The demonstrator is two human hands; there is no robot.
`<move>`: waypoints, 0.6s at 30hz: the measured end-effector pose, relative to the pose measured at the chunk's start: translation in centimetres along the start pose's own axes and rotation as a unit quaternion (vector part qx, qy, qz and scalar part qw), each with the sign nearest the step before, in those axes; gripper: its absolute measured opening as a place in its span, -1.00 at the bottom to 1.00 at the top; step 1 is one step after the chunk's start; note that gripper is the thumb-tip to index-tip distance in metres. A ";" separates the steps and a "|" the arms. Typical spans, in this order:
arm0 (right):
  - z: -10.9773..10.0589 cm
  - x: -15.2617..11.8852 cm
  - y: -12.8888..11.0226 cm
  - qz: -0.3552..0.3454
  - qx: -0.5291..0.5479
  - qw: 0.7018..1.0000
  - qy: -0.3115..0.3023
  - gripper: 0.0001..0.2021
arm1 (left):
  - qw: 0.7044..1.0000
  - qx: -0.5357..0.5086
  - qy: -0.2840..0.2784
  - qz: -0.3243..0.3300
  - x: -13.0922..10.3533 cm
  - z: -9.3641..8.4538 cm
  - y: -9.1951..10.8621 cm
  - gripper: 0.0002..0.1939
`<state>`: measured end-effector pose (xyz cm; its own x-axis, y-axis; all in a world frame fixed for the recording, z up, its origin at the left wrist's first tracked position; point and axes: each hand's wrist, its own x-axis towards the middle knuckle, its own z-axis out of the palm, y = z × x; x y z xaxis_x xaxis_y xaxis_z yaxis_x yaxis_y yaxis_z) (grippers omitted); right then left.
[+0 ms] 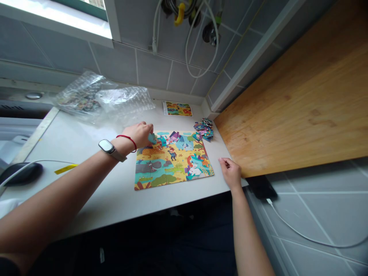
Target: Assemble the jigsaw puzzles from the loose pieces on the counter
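A colourful animal puzzle (161, 168) lies flat on the white table, with some loose pieces resting on its surface. At its upper left corner my left hand (143, 135) holds a teal puzzle piece (152, 138) between closed fingers. My right hand (230, 171) rests on the table to the right of the puzzle, its fingers curled; whether anything is inside them is hidden. Beyond the puzzle's upper right corner sits a heap of loose pieces (204, 129). A small printed picture card (177, 109) lies behind the puzzle near the wall.
Clear plastic bags (86, 96), one with pieces inside, lie at the back left. A black mouse (21, 174) and a yellow strip (65, 168) are at the left. A wooden panel (301, 96) borders the right side; cables hang on the tiled wall.
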<state>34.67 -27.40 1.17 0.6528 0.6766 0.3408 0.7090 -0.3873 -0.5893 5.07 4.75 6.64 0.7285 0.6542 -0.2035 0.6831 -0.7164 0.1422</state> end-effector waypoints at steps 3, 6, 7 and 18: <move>0.0 0.0 -0.2 -0.002 -0.004 1.000 -0.001 -0.58 | 1.000 -0.009 0.015 0.010 0.0 -0.3 -0.1 -0.58; 0.0 -0.1 -0.4 -0.007 -0.007 1.000 -0.003 -0.58 | 0.998 -0.053 0.033 0.030 -0.4 -1.3 0.8 -0.77; 0.0 -0.1 -0.4 -0.008 -0.009 1.000 -0.004 -0.59 | 0.995 -0.078 0.040 0.045 -0.7 -1.6 1.5 -0.80; 1.0 1.0 -2.9 0.042 0.144 0.988 -0.027 -0.57 | 0.939 -0.240 -0.025 0.244 1.4 2.6 12.0 -0.77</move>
<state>33.03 -25.02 2.48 0.6854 0.6850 0.2470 0.5424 -0.2540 -0.8008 14.08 -3.57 5.50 0.9657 0.2556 -0.0451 0.2229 -0.7279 0.6485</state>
